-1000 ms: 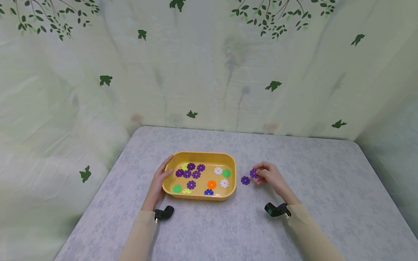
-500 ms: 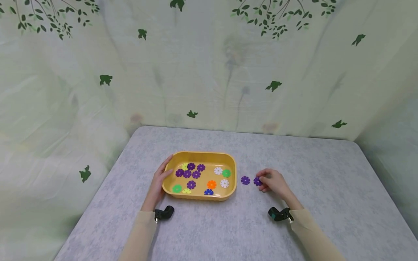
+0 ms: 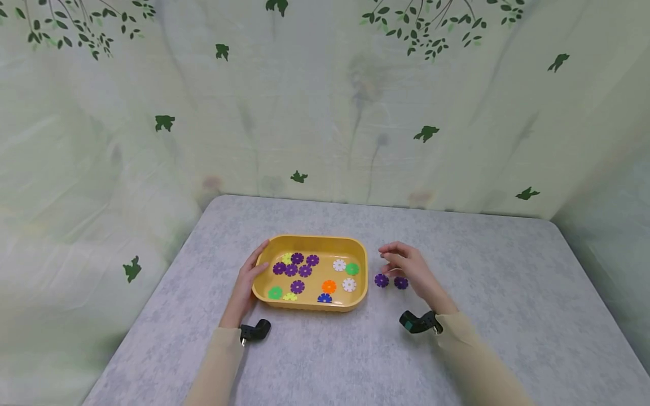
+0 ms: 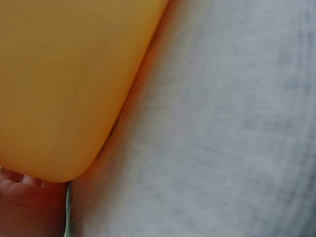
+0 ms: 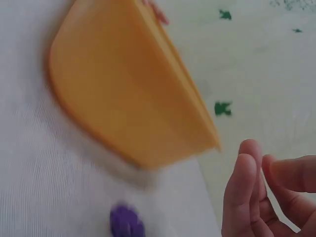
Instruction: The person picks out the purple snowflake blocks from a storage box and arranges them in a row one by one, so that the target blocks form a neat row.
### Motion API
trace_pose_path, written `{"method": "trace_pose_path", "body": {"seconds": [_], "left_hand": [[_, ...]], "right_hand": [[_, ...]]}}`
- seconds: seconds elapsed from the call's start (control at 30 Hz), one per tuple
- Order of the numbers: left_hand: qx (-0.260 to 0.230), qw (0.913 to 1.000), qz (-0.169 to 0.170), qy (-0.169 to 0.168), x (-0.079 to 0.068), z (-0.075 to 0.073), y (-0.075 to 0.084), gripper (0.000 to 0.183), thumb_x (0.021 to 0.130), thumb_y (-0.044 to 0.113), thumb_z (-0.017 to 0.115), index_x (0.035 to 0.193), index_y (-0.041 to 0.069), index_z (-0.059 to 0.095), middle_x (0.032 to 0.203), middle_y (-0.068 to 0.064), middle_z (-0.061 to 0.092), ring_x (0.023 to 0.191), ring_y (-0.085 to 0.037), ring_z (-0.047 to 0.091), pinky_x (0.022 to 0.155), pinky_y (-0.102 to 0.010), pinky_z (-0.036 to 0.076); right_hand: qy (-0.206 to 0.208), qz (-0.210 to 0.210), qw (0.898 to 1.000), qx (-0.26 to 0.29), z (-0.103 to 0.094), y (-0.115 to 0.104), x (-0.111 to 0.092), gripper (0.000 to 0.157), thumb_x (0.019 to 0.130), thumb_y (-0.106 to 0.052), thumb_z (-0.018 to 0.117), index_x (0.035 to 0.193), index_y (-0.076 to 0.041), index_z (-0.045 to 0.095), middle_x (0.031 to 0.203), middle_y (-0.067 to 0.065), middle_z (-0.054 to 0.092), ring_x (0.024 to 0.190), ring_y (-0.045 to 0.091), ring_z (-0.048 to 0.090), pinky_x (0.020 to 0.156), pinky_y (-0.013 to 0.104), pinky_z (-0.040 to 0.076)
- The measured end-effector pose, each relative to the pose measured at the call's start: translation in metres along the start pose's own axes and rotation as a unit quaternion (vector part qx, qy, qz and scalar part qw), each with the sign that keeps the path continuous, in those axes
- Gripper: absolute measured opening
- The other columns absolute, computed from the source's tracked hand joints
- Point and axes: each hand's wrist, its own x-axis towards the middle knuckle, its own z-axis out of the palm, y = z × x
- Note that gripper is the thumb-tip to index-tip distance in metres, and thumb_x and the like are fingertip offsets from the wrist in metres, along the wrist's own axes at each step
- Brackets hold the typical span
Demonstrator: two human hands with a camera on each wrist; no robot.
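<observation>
A yellow plastic tray sits on the table, its left end held by my left hand, thumb over the rim and fingers along the outside. In the left wrist view the tray's wall hides part of that hand. Two purple notched discs lie in a row just right of the tray. My right hand hovers over them with fingers loosely bent; the right wrist view shows nothing between its fingertips. One purple disc appears blurred low in that view.
Inside the tray, several purple discs cluster at the left. White, green, orange, blue and yellow discs lie around them. A grey cloth covers the table; a leaf-printed curtain hangs behind.
My right hand has set a purple disc down beside the other one and let go, then moved up and left toward the tray. The left hand and tray have stayed put.
</observation>
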Motion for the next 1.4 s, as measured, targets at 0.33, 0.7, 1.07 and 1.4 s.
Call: {"method": "trace_pose_path", "body": {"seconds": [0.33, 0.7, 1.07, 1.4], "left_hand": [[0.005, 1.0, 0.005, -0.006, 0.0, -0.001, 0.0, 0.05, 0.101, 0.015, 0.046, 0.15, 0.019, 0.035, 0.155, 0.004, 0.027, 0.142, -0.013, 0.017, 0.115, -0.036, 0.016], [0.001, 0.9999, 0.006, -0.011, -0.001, -0.001, 0.002, 0.05, 0.101, 0.018, 0.047, 0.15, 0.018, 0.034, 0.155, 0.005, 0.026, 0.142, -0.011, 0.015, 0.115, -0.034, 0.015], [-0.006, 0.9999, -0.009, -0.01, -0.003, 0.001, 0.009, 0.05, 0.102, 0.013, 0.044, 0.15, 0.015, 0.033, 0.156, 0.001, 0.024, 0.143, -0.014, 0.014, 0.115, -0.036, 0.015], [0.006, 0.9999, -0.004, -0.01, -0.012, 0.009, 0.028, 0.05, 0.101, 0.007, 0.042, 0.15, 0.008, 0.03, 0.156, -0.006, 0.023, 0.143, -0.018, 0.014, 0.115, -0.036, 0.014]], "right_hand": [[-0.138, -0.01, 0.985, 0.106, 0.069, -0.021, 0.017, 0.038, 0.099, -0.013, 0.049, 0.129, 0.011, 0.045, 0.116, 0.014, 0.056, 0.082, 0.018, 0.063, 0.074, 0.029, 0.056], [-0.244, 0.048, 0.967, 0.054, 0.127, -0.011, 0.035, 0.035, 0.101, -0.012, 0.045, 0.131, 0.006, 0.048, 0.129, 0.025, 0.051, 0.097, 0.034, 0.063, 0.081, 0.039, 0.055], [-0.275, 0.108, 0.955, 0.007, 0.152, -0.005, 0.046, 0.033, 0.101, -0.01, 0.044, 0.132, 0.003, 0.049, 0.12, 0.017, 0.054, 0.09, 0.028, 0.065, 0.08, 0.038, 0.055], [-0.262, 0.079, 0.959, -0.072, 0.159, -0.01, 0.042, 0.024, 0.098, -0.002, 0.046, 0.117, 0.008, 0.057, 0.099, 0.013, 0.059, 0.08, 0.024, 0.063, 0.075, 0.034, 0.056]]}}
